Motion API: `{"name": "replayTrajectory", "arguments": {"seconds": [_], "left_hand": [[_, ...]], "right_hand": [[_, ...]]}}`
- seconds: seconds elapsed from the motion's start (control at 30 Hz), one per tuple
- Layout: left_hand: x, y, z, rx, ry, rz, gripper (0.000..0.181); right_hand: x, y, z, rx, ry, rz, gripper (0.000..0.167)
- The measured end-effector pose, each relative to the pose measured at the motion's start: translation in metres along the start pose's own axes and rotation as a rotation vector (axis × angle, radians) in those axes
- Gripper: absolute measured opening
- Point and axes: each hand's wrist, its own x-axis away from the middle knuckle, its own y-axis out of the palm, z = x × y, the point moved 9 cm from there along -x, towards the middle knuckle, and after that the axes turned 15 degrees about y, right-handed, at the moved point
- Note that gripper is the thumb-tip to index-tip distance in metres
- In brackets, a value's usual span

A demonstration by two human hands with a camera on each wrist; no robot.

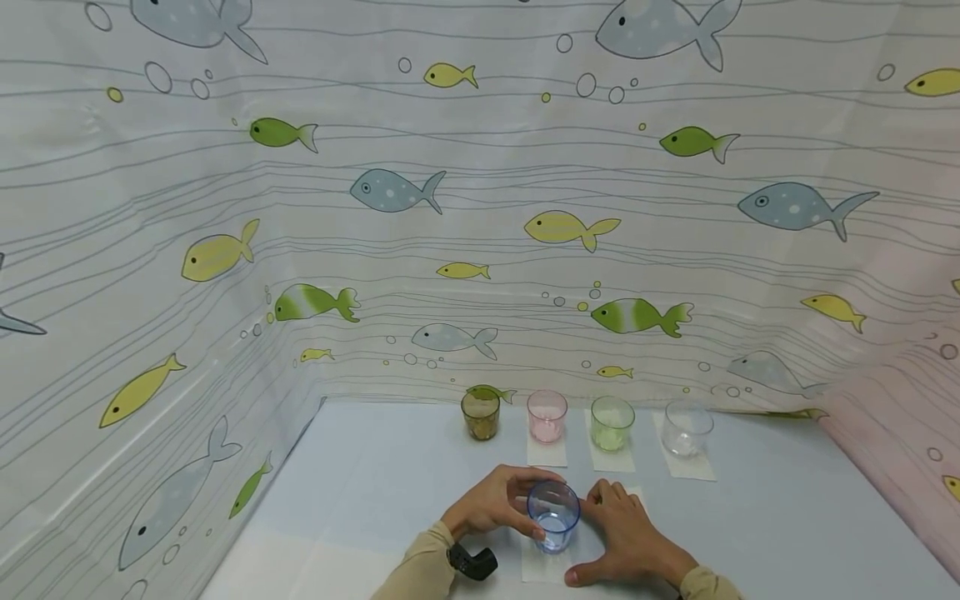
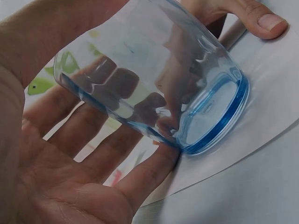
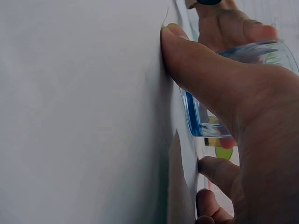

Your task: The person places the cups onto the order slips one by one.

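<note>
A clear blue-tinted glass (image 1: 553,521) stands upright over a white paper slip (image 1: 546,568) near the table's front. My left hand (image 1: 486,505) grips it from the left, thumb on the near side and fingers behind; the left wrist view shows the fingers along the wall of the glass (image 2: 210,112) and its thick blue base. On the other side, my right hand (image 1: 628,533) rests on the paper and table, thumb and fingers spread apart. In the right wrist view its thumb (image 3: 196,60) touches the paper's edge. Whether its index finger touches the glass I cannot tell.
Toward the back stand a brown glass (image 1: 481,417), a pink glass (image 1: 547,418), a green glass (image 1: 612,425) and a clear glass (image 1: 686,429). Paper slips (image 1: 546,455) lie under the last three. Another slip (image 1: 636,493) shows behind my right hand. Fish-printed sheeting (image 1: 480,233) encloses the table.
</note>
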Motion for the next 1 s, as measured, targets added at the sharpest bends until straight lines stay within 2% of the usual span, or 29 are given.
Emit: {"name": "replayTrajectory", "arguments": {"seconds": [0.17, 0.5, 0.67, 1.0], "left_hand": [[-0.0003, 0.0007, -0.0004, 0.009, -0.004, -0.003, 0.070], [0.0006, 0.0036, -0.0016, 0.004, -0.006, -0.002, 0.069], [0.0001, 0.0051, 0.0001, -0.011, -0.009, -0.005, 0.069], [0.0001, 0.0058, 0.0007, -0.002, -0.017, -0.038, 0.071]], "right_hand": [[0.0006, -0.0003, 0.0002, -0.008, 0.012, -0.018, 0.102], [0.0025, -0.0028, -0.0015, 0.000, -0.027, 0.038, 0.100], [0.0024, -0.0024, -0.0007, -0.001, -0.013, 0.028, 0.100], [0.0018, -0.0019, -0.0015, 0.001, -0.018, 0.035, 0.099]]}}
